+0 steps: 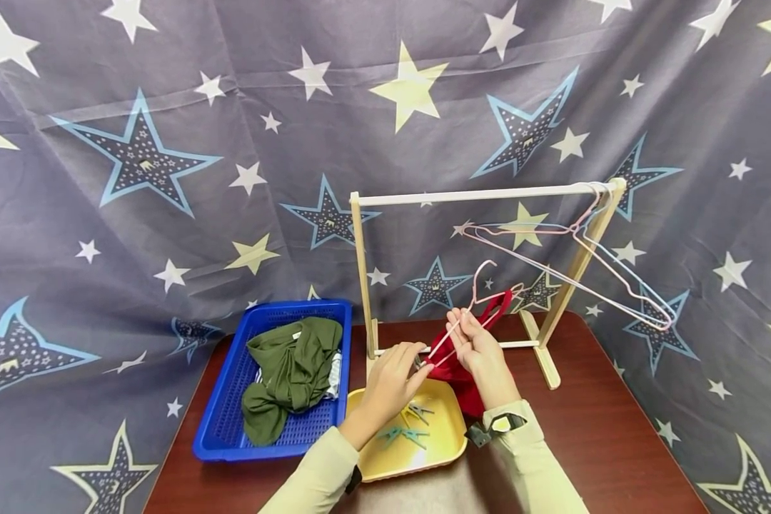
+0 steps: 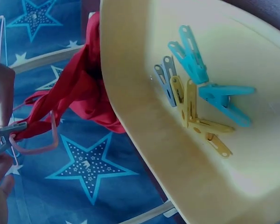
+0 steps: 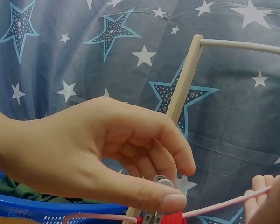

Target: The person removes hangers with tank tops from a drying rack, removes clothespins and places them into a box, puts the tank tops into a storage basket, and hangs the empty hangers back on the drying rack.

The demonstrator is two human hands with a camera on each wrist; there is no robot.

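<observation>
My left hand (image 1: 392, 375) pinches a grey clothespin (image 2: 11, 128), thumb against it, at a red strap on the hanger. In the right wrist view the same clothespin (image 3: 151, 217) sits between thumb and fingers over the red cloth. The pink clothes hanger (image 1: 475, 282) is tilted, hook upward. My right hand (image 1: 480, 351) holds it by its sloping arm, fingertips near the neck. From the hanger a red garment (image 1: 465, 392) hangs bunched, its lower part behind the yellow tray and right wrist; its full shape is hidden.
A yellow tray (image 1: 450, 457) below the hands holds several clothespins (image 2: 191, 56). To the left, a blue basket (image 1: 215, 428) contains green clothing (image 1: 302, 371) and striped cloth. Behind stands a wooden rack (image 1: 360, 264); pink and blue hangers (image 1: 607, 250) hang at its right end.
</observation>
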